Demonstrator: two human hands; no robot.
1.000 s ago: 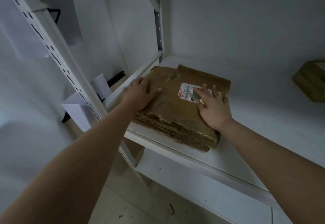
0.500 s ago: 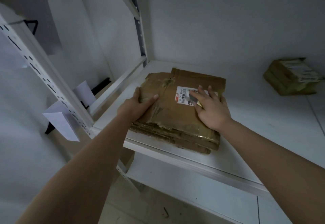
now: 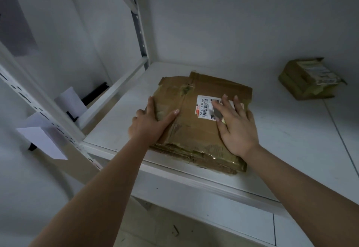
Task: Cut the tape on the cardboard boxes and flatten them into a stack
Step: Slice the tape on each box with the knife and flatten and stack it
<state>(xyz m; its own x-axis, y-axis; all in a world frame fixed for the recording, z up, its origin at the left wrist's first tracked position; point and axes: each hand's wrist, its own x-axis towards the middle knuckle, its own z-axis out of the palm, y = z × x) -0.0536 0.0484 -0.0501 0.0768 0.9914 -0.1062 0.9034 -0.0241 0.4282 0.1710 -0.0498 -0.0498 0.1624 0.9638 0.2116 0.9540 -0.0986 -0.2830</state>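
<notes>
A stack of flattened brown cardboard boxes (image 3: 196,128) lies on the white metal shelf (image 3: 272,149), near its front left corner. The left hand (image 3: 149,126) lies on the stack's left edge, thumb spread across the top. The right hand (image 3: 236,124) presses flat, fingers straight, partly over the stack's white barcode label (image 3: 204,107), with a small grey blade (image 3: 217,113) under its index finger. Well right of the stack sits a second brown cardboard bundle (image 3: 308,78).
</notes>
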